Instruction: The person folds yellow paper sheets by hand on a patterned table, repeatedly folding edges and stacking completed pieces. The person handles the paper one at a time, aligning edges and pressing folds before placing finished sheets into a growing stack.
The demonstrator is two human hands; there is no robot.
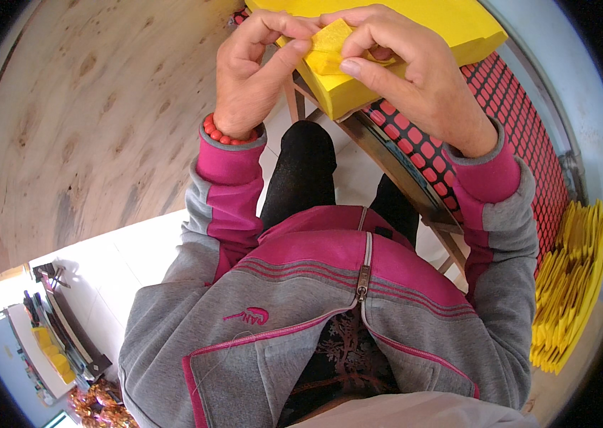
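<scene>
Your 2 hands meet at the top of the view over a small yellow foam piece (330, 44). It sits just above the near corner of the yellow foam slab (451, 25), and its pale upper corner points up and away from you while its darker orange lower edge runs roughly left to right. It is too small and too covered to tell a clear long axis.

Your left hand (251, 71) is closed in a pinch, thumb and forefinger gripping the piece's left edge. Your right hand (408, 71) is curled over it from the right, thumb pressed on the lower edge and fingers wrapped over the top, hiding much of the piece.

A red bead bracelet (224, 134) circles your left wrist above the pink and grey jacket cuff (227, 164). Under the slab lies a black and red grid mat (515, 121) on a wooden-framed stand (415, 192), your dark-trousered knees just beneath it. A stack of yellow foam sheets (572, 285) stands well apart on your right. A plywood panel (102, 121) fills the left, white floor tiles (123, 271) lie below it, and a pale blue wall (565, 50) rises on the right.
</scene>
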